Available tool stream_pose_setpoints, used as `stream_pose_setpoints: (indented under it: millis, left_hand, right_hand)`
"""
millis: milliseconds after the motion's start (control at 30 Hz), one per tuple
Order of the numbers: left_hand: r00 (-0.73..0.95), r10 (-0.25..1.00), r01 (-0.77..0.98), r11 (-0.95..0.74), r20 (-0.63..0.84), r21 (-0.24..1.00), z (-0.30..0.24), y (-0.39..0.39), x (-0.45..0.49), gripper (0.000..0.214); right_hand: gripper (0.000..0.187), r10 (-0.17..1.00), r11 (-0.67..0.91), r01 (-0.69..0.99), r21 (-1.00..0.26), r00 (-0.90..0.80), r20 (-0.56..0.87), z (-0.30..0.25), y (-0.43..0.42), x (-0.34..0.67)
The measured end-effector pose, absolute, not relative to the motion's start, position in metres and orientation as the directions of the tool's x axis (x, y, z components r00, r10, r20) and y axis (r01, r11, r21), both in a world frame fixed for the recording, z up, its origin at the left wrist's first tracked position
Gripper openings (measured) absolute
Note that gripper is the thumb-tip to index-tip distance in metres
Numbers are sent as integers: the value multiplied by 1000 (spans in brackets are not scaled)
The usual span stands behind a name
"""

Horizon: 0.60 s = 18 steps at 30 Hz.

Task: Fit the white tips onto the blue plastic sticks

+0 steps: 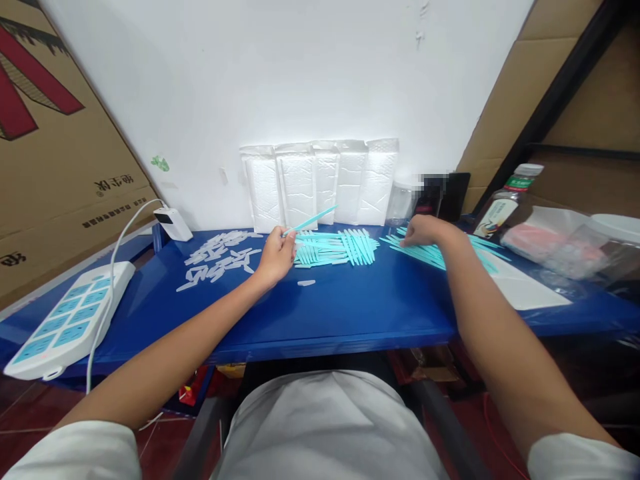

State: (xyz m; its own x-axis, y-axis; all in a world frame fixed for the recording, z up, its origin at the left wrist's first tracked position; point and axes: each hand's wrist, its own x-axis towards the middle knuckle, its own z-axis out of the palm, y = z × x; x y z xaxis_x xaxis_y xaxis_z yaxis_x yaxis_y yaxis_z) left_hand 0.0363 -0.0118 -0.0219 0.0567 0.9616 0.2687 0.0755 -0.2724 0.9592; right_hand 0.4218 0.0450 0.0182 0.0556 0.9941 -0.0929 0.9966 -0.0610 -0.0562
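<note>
My left hand [277, 255] is closed in a pinch on a thin teal stick [311, 220] that points up and to the right above the blue table [350, 307]. Just right of that hand lies a heap of teal sticks [335, 248]. My right hand [420, 232] rests with fingers curled down on a second spread of teal sticks [440, 255] at the back right; whether it grips one is hidden. Several white strips [220, 257] lie scattered left of my left hand, and one white piece [306, 283] lies alone in front of it.
White padded bags [320, 181] lean against the wall. A white power strip [70, 320] and charger [173, 223] sit at the left. A bottle [505, 203], plastic bags [560, 243], a clear jar [400, 200] and white paper [520, 287] stand at the right. Cardboard flanks both sides.
</note>
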Motion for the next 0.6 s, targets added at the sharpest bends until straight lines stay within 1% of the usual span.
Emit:
stream_pose_setpoints:
  millis: [100, 233, 333, 400, 433, 500, 567, 600]
  left_hand:
    - [48, 959, 85, -284, 280, 955, -22, -11, 36, 28]
    - [47, 949, 116, -314, 310, 942, -24, -10, 36, 25]
    - [48, 943, 142, -332, 328, 933, -26, -8, 35, 24]
    - [47, 941, 158, -338, 335, 928, -27, -7, 34, 24]
    - [46, 940, 165, -342, 339, 925, -27, -7, 34, 24]
    - [46, 935, 181, -355, 352, 917, -28, -6, 33, 25]
    - [48, 929, 205, -370, 368, 906, -29, -5, 32, 25]
    - [49, 925, 222, -377, 376, 899, -30, -4, 31, 25]
  right_hand:
    - [27, 988, -73, 997, 18, 75, -137, 16, 44, 414]
    - [20, 984, -19, 1000, -22, 15, -179, 17, 41, 412]
    - [18, 992, 10, 1000, -28, -13, -127, 21, 39, 412]
    - [18, 999, 17, 998, -56, -19, -33, 25, 36, 408]
    - [18, 999, 35, 994, -101, -32, 34, 28, 33, 405]
    - [21, 977, 138, 957, -254, -90, 194, 35, 24, 394]
    - [32, 929, 318, 837, -446, -182, 321, 43, 12, 380]
    - [39, 910, 388, 761, -520, -229, 345, 47, 5, 371]
